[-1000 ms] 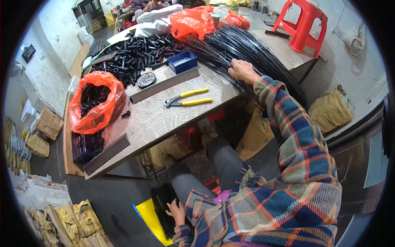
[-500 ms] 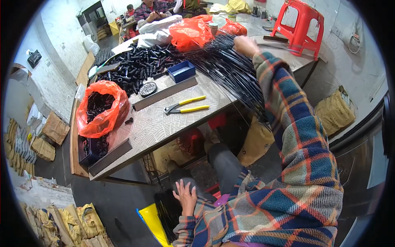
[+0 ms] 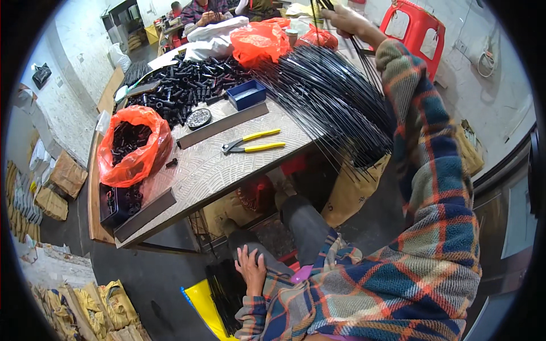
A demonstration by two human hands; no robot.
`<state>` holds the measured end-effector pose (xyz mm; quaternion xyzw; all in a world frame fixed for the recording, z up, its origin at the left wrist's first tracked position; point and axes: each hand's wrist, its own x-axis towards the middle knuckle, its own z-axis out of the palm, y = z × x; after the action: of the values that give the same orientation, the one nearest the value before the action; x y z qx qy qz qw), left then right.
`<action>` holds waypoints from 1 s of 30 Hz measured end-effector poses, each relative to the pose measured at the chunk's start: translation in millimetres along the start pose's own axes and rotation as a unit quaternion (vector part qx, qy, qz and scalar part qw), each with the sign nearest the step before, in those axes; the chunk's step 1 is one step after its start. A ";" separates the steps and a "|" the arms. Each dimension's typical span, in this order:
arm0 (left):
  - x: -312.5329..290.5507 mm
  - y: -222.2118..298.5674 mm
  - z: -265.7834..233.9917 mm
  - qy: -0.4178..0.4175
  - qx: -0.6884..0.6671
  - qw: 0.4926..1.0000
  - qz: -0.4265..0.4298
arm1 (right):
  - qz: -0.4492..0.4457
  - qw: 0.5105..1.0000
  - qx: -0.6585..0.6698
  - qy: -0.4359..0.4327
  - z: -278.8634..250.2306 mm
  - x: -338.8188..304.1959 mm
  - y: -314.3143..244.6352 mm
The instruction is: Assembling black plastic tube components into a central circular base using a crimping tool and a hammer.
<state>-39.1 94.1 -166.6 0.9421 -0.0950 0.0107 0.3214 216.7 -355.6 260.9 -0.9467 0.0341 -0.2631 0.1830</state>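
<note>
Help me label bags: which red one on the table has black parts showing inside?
The leftmost red bag: its gaping mouth shows black parts inside, while the two farther red bags show none.

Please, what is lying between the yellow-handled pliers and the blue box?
In the head view, a long grey bar lies between the pliers and the blue box.

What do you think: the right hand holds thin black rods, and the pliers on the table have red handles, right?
No: the head view shows yellow handles on the pliers on the table. The right hand does hold thin black rods.
</note>
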 end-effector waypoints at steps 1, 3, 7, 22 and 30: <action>1.1 4.4 -0.4 -0.001 -0.002 1.000 0.010 | 0.011 0.997 0.029 0.076 -14.6 -10.7 -22.4; 17.4 30.9 19.1 -0.021 -0.034 0.997 0.071 | -0.177 0.840 -0.402 0.318 -49.9 40.4 102.9; 4.7 4.3 2.0 -0.016 -0.048 0.998 0.023 | 0.147 0.954 0.176 0.193 8.3 26.9 -33.5; 53.7 117.0 -89.2 0.050 -0.204 0.956 0.206 | -0.156 0.955 0.210 0.138 104.2 -58.0 -50.7; 190.5 280.7 -164.6 0.034 -0.541 0.810 0.225 | -0.105 0.953 0.276 -0.073 64.0 -107.8 -126.0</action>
<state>102.5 -56.3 148.8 0.5675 -0.2834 0.0619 0.7706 152.7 -199.9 203.6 -0.8741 -0.1527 -0.2103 0.4103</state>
